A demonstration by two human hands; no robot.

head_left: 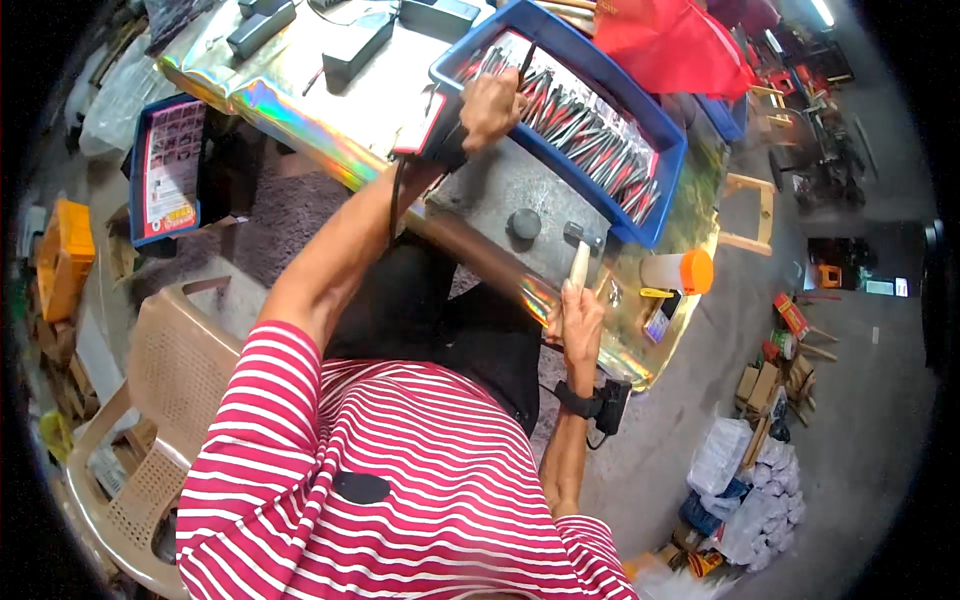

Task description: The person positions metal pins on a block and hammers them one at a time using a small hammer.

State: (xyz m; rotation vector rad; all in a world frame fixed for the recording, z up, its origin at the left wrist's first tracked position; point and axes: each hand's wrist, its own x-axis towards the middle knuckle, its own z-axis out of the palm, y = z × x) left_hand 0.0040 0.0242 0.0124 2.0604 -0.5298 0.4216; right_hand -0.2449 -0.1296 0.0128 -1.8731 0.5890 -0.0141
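My left hand (490,108) is closed at the near left edge of a blue plastic tray (575,158). A thin black rod (527,62) sticks up from its fingers. Many slim red, black and silver pieces (590,135) lie in the tray on a printed sheet. My right hand (576,322) grips the pale handle of a hammer (579,262). The hammer's dark head rests at or just above a grey metal plate (505,185); contact is unclear. On that plate, left of the hammer head, stands a round dark block (523,224).
An orange-lidded jar (676,271) and a yellow-handled tool (656,293) lie right of the hammer. Black boxes (358,50) stand at the table's far left. A red cloth or bag (670,50) lies beyond the tray. A plastic chair (180,370) stands at my left.
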